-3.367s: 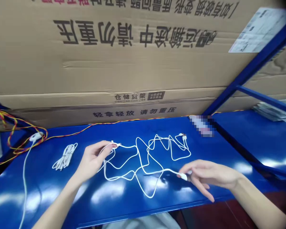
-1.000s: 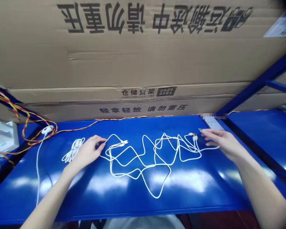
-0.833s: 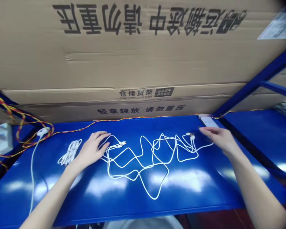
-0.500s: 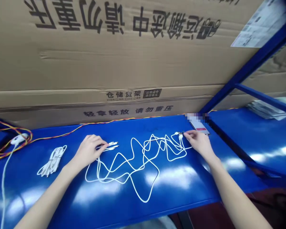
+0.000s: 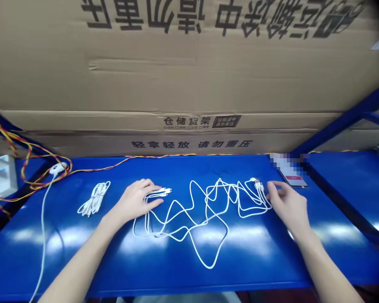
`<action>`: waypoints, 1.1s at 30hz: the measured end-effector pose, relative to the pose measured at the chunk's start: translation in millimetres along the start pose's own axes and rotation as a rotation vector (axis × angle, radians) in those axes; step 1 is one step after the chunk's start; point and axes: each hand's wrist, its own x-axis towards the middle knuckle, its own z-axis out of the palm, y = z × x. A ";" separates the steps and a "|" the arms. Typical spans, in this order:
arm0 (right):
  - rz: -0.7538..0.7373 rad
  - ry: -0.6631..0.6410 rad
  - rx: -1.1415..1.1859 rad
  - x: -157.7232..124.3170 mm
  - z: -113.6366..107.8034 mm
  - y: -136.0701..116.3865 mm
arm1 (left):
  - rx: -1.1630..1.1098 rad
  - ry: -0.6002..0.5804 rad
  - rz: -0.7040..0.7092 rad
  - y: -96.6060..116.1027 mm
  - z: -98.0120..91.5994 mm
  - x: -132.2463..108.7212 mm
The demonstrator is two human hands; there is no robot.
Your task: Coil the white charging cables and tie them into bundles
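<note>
A loose, crossing tangle of white charging cables (image 5: 208, 219) lies on the blue shelf. At its left end, my left hand (image 5: 138, 201) rests with thumb and forefinger apart, on either side of a small bunch of white plugs (image 5: 164, 192). The other ends of the cables form a second cluster of plugs (image 5: 258, 185) at the right. Just beside that cluster is my right hand (image 5: 289, 207), its fingers partly bent and apart, near the cable bends. No plug shows between its fingertips. A separate white cable (image 5: 95, 200), folded and tied, lies left of my left hand.
A phone (image 5: 291, 173) lies behind my right hand. Red and yellow twisted wires (image 5: 66, 166) run along the back and bunch at left near a white plug with its cord (image 5: 44, 223). A big cardboard box (image 5: 189, 84) walls the back; blue shelf posts (image 5: 344, 115) stand at the sides.
My view has shifted left. My right hand has loosened from the plugs at the right end and drawn slightly away. My left thumb and forefinger have spread apart around the left plugs.
</note>
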 end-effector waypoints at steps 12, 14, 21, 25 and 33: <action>-0.222 0.351 -0.107 -7.2 -12.8 -8.0 | -0.088 0.113 0.055 26.4 -18.0 -1.5; -0.320 0.384 -0.025 -15.7 -11.6 -17.9 | -0.087 0.165 0.021 26.4 -29.5 -10.7; -0.503 0.277 0.091 -32.2 2.7 -39.3 | 0.169 0.323 -0.501 -56.4 -77.1 -80.2; -0.530 0.240 0.117 -34.6 3.3 -55.9 | 0.308 0.152 -0.602 -89.2 -70.8 -102.5; -0.820 0.189 0.320 -40.2 -2.9 -125.0 | 0.189 0.256 -0.499 -72.5 -54.7 -86.1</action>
